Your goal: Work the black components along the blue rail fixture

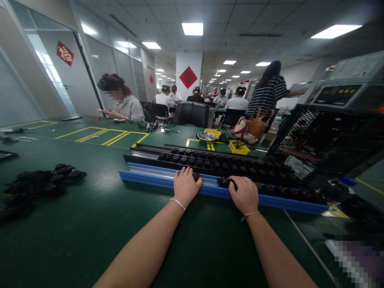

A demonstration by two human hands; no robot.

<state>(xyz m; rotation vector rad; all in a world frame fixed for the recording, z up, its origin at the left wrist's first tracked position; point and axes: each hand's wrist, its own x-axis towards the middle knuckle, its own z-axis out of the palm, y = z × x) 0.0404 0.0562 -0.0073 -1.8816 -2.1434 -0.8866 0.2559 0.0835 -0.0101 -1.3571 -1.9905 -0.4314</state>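
Note:
A long blue channel rail (150, 178) lies across the green table in front of me, with a row of small black parts along its right half. My left hand (186, 187) reaches over the rail, fingers curled, with a small round black part (196, 176) between thumb and fingers. To its right, my right hand (244, 194) is closed at another black part (223, 182) seated in the channel; its thumb and fingers partly hide what they grip. Directly behind lie black rails (144, 159) filled with more such black parts.
A pile of black parts (39, 184) lies at the left. Behind the rails are a metal bowl (207, 137) and a yellow tray (239, 149). An open black computer case (336, 132) stands at the right. Across the table sits a person (129, 106); another person (267, 94) stands farther back.

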